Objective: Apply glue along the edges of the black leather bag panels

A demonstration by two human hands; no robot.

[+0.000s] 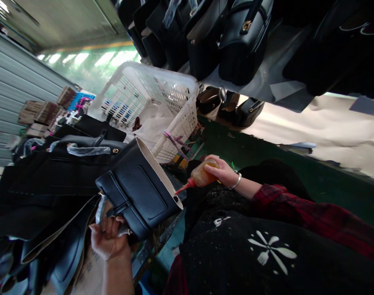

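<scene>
A dark leather handbag lies tilted in front of me, its pale-lined open edge facing right. My left hand grips it at the lower left, fingers curled round its plastic-wrapped handle. In my right hand is a squeeze bottle of amber liquid with a red nozzle. The nozzle tip points down-left and meets, or nearly meets, the bag's open edge near its lower corner. Whether liquid is coming out cannot be seen.
Dark bag pieces are piled at the left. A white plastic basket stands beyond the bag. Finished-looking black handbags line a shelf at the upper right, with several more below. Brown paper covers a surface at right.
</scene>
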